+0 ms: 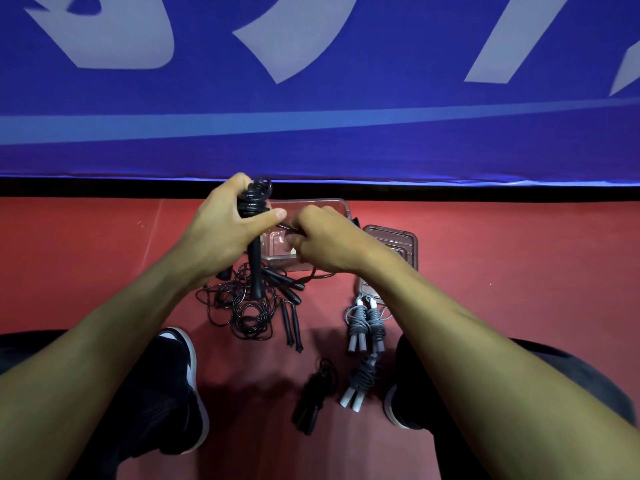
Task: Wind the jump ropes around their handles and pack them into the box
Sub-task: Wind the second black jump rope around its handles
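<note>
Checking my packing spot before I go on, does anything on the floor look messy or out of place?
Yes: a tangled heap of black ropes sprawls loose below the clear box, unlike the wound grey bundles beside it.

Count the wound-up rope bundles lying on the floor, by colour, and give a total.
Grey bundles: 3
Black bundle: 1
Total: 4
Not counted: the held black rope and the loose tangle.
</note>
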`<state>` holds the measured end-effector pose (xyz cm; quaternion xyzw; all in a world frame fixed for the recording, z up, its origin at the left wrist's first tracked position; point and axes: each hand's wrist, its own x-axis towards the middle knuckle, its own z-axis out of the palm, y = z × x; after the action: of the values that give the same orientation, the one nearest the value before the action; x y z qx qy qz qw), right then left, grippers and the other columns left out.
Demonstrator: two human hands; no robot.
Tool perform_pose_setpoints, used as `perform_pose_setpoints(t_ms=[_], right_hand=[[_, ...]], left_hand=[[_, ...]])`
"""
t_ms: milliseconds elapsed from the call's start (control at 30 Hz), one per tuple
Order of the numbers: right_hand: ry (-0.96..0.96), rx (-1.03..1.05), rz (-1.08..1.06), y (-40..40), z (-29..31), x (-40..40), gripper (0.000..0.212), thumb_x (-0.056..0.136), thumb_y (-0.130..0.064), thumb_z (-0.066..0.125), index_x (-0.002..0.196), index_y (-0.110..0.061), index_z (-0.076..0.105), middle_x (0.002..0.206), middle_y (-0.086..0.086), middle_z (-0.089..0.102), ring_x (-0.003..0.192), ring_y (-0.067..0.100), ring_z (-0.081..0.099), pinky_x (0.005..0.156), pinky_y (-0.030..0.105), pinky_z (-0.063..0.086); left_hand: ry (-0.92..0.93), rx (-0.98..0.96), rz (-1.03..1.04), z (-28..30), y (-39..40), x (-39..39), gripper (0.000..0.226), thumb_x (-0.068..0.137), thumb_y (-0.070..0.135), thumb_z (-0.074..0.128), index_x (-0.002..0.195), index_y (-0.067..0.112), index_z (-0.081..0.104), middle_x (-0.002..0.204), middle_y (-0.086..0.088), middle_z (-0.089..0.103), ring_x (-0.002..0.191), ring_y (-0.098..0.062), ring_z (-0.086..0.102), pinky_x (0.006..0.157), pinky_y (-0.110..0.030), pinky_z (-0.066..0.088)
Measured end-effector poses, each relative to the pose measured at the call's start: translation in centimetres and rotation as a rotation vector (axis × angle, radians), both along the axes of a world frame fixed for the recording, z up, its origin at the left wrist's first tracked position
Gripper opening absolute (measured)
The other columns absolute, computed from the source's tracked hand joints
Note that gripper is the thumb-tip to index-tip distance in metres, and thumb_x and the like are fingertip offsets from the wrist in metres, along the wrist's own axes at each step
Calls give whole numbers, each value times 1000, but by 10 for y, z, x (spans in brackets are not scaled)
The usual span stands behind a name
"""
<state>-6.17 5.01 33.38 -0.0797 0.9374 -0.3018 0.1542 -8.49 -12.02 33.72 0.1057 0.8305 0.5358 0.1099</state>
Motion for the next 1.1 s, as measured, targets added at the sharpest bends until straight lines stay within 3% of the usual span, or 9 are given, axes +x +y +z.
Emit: perform_pose_setpoints(t_ms=[67, 167, 333, 467, 567, 733, 833, 1000, 1100], right_hand=[[3, 18, 23, 0, 1, -1, 23, 98, -15, 55, 75, -18, 51, 82, 9, 66, 80, 30, 64, 67, 36, 50], [13, 2, 48, 0, 4, 0, 26, 99, -15, 56, 73, -16, 56, 72, 1, 63, 73, 21, 62, 59, 29, 44], [7, -103, 52, -2, 7, 1, 34, 101, -10, 51, 70, -22, 58, 61, -7, 64, 58, -4, 62, 58, 11, 45], [5, -136, 24, -1, 10, 2, 25, 102, -10, 51, 85, -12, 69, 54, -10, 60, 53, -12, 57, 54, 5, 40], [13, -130, -6, 1, 10, 1, 24, 102, -10, 51, 89, -8, 72, 51, -13, 56, 51, -9, 56, 52, 7, 39], [34, -102, -43, 3, 8, 0, 26, 103, -14, 51, 90, -9, 73, 57, -12, 55, 58, 2, 60, 52, 13, 43], [26, -85, -41, 3, 7, 0, 26, 103, -15, 50, 88, -12, 71, 59, -9, 58, 63, 16, 66, 58, 24, 49], [33, -107, -41, 2, 6, -1, 25, 103, -14, 50, 90, -9, 71, 59, -12, 55, 59, -1, 57, 49, 9, 37], [56, -107, -14, 1, 6, -1, 24, 102, -13, 50, 87, -10, 68, 62, -10, 58, 62, 1, 57, 53, 14, 40]], left_hand=[[-80, 120, 4, 2, 3, 3, 24, 92, 10, 72, 99, 4, 50, 94, -19, 65, 69, -24, 69, 72, -49, 63], [-119, 201, 22, 5, 6, 5, 22, 92, -1, 69, 101, 3, 49, 100, -18, 69, 60, -24, 71, 57, -31, 61], [-109, 229, 47, 7, 3, 1, 25, 88, -2, 71, 98, 5, 48, 56, 7, 61, 38, -8, 45, 37, -21, 38], [-216, 364, 15, 8, -2, -3, 32, 84, 16, 79, 104, 8, 55, 68, 1, 53, 46, -9, 38, 42, -21, 34], [-326, 474, -43, 12, -5, -6, 35, 89, 33, 63, 110, 6, 57, 84, -7, 52, 52, -11, 38, 47, -20, 32], [-438, 582, -122, 13, -8, -7, 33, 100, 21, 36, 121, 5, 56, 94, -7, 50, 72, -15, 46, 67, -26, 42], [-381, 488, -120, 11, -7, -8, 32, 100, 16, 47, 125, -1, 58, 100, -11, 51, 83, -17, 51, 74, -28, 47], [-152, 162, -67, 5, -4, -6, 10, 101, 10, 56, 110, 12, 62, 89, -5, 55, 69, -6, 58, 71, -29, 53], [-32, -6, -33, 1, -3, -5, 14, 97, 17, 66, 108, 16, 57, 92, 0, 62, 78, -15, 68, 78, -40, 60]])
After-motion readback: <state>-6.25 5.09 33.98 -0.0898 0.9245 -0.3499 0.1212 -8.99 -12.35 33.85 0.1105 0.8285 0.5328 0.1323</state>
